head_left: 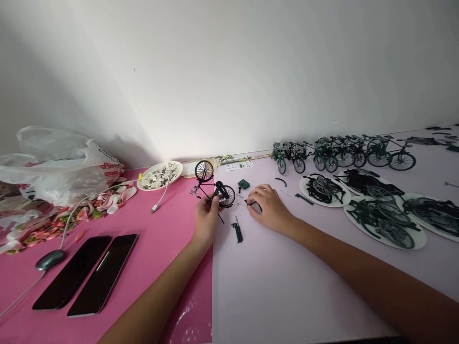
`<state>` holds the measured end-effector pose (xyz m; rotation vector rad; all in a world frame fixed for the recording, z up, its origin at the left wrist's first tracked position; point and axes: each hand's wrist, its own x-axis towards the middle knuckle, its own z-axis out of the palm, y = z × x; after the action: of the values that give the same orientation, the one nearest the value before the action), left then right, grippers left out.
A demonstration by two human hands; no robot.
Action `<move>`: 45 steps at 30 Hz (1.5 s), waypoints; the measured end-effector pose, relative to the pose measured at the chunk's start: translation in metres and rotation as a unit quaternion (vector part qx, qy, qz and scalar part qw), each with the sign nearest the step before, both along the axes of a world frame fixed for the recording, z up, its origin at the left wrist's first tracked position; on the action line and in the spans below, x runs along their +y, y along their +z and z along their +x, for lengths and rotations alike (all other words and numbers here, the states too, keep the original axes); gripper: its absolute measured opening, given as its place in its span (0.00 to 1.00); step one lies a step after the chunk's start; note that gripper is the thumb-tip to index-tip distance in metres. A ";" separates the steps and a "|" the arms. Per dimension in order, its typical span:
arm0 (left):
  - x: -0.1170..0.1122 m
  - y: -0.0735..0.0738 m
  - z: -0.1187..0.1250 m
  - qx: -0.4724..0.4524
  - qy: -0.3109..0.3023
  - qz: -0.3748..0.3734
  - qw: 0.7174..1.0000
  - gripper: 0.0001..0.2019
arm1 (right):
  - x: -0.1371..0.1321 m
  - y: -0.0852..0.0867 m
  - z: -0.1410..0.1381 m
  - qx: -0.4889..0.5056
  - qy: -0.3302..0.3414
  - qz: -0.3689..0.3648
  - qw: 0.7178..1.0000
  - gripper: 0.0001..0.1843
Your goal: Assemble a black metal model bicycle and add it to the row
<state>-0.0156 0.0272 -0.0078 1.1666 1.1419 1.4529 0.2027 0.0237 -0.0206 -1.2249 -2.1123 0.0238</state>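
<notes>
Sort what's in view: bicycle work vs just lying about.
Likely the bicycle work:
model bicycle, held in the left hand
green block, near the right hand
slim green piece with metal tip
plates of bicycle parts
standing bicycles

Apparently just lying about:
two phones
plastic bag
white USB cable
grey rounded device

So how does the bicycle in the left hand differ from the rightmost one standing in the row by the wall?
The held bicycle is tipped, one wheel higher than the other; the rightmost bicycle stands on both wheels. The held bicycle is gripped by the left hand; the rightmost bicycle is untouched. Both are dark, with two spoked wheels.
</notes>
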 end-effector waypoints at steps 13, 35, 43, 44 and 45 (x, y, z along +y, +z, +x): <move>0.000 0.000 0.001 -0.006 0.001 0.000 1.000 0.27 | 0.008 -0.007 0.003 -0.010 0.017 -0.040 0.999 0.08; -0.001 0.000 0.004 -0.005 -0.004 0.011 1.000 0.27 | 0.005 -0.007 0.002 0.058 0.080 -0.046 0.994 0.05; -0.003 0.002 0.003 -0.006 -0.005 0.012 1.000 0.26 | 0.002 0.001 0.004 0.178 0.103 -0.027 0.978 0.05; -0.002 0.002 0.003 -0.007 -0.005 0.011 1.000 0.26 | 0.003 0.002 0.007 0.174 0.087 -0.012 0.981 0.05; -0.002 0.002 0.003 -0.007 -0.006 0.009 1.000 0.26 | 0.005 0.002 0.009 0.163 0.067 0.001 0.984 0.05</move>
<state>-0.0126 0.0248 -0.0060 1.1716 1.1121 1.4631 0.2121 0.0286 -0.0188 -0.9984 -1.8998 0.2642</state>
